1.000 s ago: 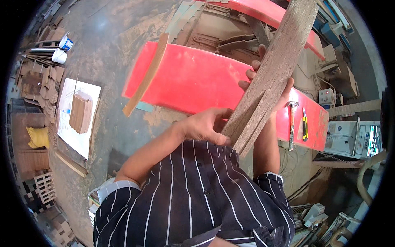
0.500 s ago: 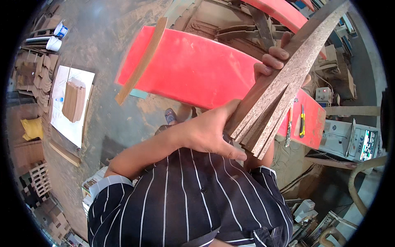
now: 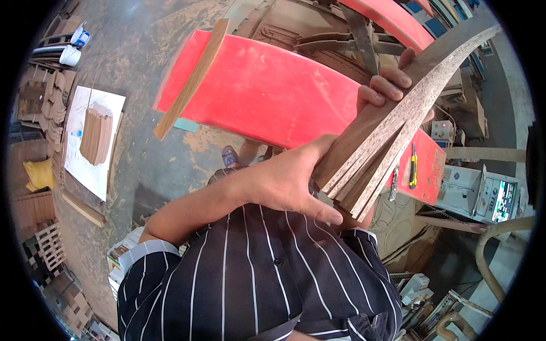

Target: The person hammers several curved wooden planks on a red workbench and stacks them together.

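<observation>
The left hand [image 3: 293, 182] and right hand [image 3: 387, 86] grasp stacked curved boards [image 3: 398, 116] from the frame's centre to its upper right; at upper left, a wooden strip [image 3: 190, 82] overhangs the red table's [image 3: 273, 85] edges beside a stretch of grey floor [image 3: 141, 113]

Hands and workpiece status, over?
Left hand gripping wooden strips at near end; right hand wrapped farther up. Strips bundled, gaps showing near end. Yellow-and-black cutter on red board, untouched.
</observation>
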Demonstrator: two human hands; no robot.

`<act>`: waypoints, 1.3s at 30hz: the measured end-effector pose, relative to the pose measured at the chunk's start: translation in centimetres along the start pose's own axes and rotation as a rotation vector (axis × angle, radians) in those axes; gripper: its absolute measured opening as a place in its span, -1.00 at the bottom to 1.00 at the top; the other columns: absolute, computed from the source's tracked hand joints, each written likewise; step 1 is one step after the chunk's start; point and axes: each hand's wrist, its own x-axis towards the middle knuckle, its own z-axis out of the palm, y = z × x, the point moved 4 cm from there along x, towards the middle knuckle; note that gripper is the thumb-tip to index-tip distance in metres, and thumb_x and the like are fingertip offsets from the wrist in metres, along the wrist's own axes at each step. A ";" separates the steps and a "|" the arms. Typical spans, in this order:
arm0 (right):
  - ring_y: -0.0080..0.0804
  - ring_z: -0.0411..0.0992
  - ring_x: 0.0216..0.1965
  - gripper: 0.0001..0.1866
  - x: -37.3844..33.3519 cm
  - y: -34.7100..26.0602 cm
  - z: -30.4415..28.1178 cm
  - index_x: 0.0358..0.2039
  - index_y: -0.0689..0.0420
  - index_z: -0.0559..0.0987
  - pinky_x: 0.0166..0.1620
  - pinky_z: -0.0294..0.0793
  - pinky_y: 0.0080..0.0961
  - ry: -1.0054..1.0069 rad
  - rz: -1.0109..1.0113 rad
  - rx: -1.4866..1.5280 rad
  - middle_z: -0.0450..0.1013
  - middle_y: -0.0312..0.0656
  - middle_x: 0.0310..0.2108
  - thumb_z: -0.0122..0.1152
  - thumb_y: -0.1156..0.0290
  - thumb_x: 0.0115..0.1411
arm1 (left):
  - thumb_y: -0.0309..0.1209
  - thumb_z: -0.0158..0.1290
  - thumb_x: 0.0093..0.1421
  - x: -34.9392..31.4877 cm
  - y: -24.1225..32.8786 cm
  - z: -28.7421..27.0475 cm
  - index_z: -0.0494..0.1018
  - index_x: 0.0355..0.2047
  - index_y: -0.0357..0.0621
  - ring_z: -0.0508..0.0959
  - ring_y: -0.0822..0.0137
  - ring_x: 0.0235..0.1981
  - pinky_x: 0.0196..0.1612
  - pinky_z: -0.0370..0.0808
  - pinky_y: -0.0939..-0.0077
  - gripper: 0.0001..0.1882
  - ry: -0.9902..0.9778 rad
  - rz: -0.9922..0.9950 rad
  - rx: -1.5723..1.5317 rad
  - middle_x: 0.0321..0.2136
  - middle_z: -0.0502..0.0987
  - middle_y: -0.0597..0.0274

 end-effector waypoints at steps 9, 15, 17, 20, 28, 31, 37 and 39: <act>-0.07 0.54 0.16 0.51 -0.4 1.1 2.6 0.81 0.19 -0.12 0.24 0.53 0.05 0.152 0.013 -0.304 0.44 -0.01 0.27 0.55 -0.45 0.26 | 0.01 0.70 0.11 0.1 -2.0 -0.1 0.33 0.45 -0.45 0.59 0.10 0.35 0.44 0.53 0.17 0.15 0.094 -0.101 0.037 0.27 0.58 -0.13; -0.07 0.49 0.23 0.51 -0.7 1.6 4.1 0.80 0.24 -0.20 0.24 0.42 0.07 0.282 0.022 -0.245 0.36 -0.03 0.36 0.66 -0.24 0.29 | -0.04 0.73 0.09 0.8 -3.3 0.0 0.38 0.36 -0.45 0.64 0.21 0.21 0.34 0.60 0.23 0.07 0.065 -0.053 -0.013 0.14 0.64 -0.06; -0.03 0.47 0.29 0.49 -0.9 1.6 3.9 0.81 0.21 -0.26 0.29 0.45 0.20 0.267 -0.005 -0.248 0.34 -0.01 0.44 0.60 -0.23 0.35 | -0.06 0.74 0.09 0.7 -2.4 -0.5 0.43 0.33 -0.41 0.66 0.24 0.20 0.34 0.59 0.25 0.02 0.050 -0.075 0.055 0.11 0.67 -0.01; 0.01 0.46 0.33 0.44 -0.8 1.6 4.4 0.82 0.17 -0.31 0.36 0.47 0.36 0.297 -0.024 -0.240 0.30 0.05 0.50 0.54 -0.21 0.41 | 0.05 0.75 0.09 1.0 -4.8 -0.4 0.41 0.46 -0.40 0.64 0.27 0.25 0.36 0.58 0.28 0.17 0.022 0.019 -0.236 0.22 0.67 0.05; 0.11 0.48 0.35 0.30 -2.5 2.2 3.8 0.83 0.16 -0.27 0.38 0.52 0.50 0.335 -0.088 -0.254 0.30 0.14 0.51 0.41 -0.14 0.52 | 0.09 0.65 0.19 1.0 -7.2 -1.3 0.25 0.66 -0.35 0.47 0.23 0.52 0.57 0.43 0.17 0.26 -0.063 -0.037 -0.151 0.50 0.52 0.02; 0.18 0.47 0.43 0.33 -2.9 3.1 3.2 0.83 0.16 -0.25 0.38 0.56 0.52 0.383 -0.110 -0.234 0.28 0.17 0.55 0.44 -0.17 0.49 | 0.06 0.65 0.23 0.6 -7.9 -1.2 0.28 0.63 -0.32 0.50 0.19 0.49 0.54 0.47 0.17 0.19 0.016 -0.004 -0.096 0.46 0.55 -0.01; 0.26 0.43 0.54 0.28 -0.2 5.4 6.1 0.71 0.29 0.24 0.49 0.49 0.49 0.816 0.027 -0.724 0.35 0.20 0.62 0.48 -0.30 0.22 | 0.01 0.70 0.18 -1.1 -6.9 -1.5 0.17 0.69 -0.32 0.46 0.10 0.56 0.58 0.45 0.09 0.32 0.116 -0.040 -0.183 0.53 0.47 -0.04; 0.27 0.49 0.49 0.07 -0.4 5.1 5.3 0.66 0.32 0.31 0.47 0.55 0.43 0.766 -0.018 -0.623 0.42 0.20 0.56 0.45 -0.03 0.30 | 0.05 0.69 0.16 -1.4 -7.1 -1.7 0.20 0.67 -0.32 0.52 0.14 0.51 0.53 0.52 0.11 0.31 0.167 -0.029 -0.182 0.48 0.52 -0.02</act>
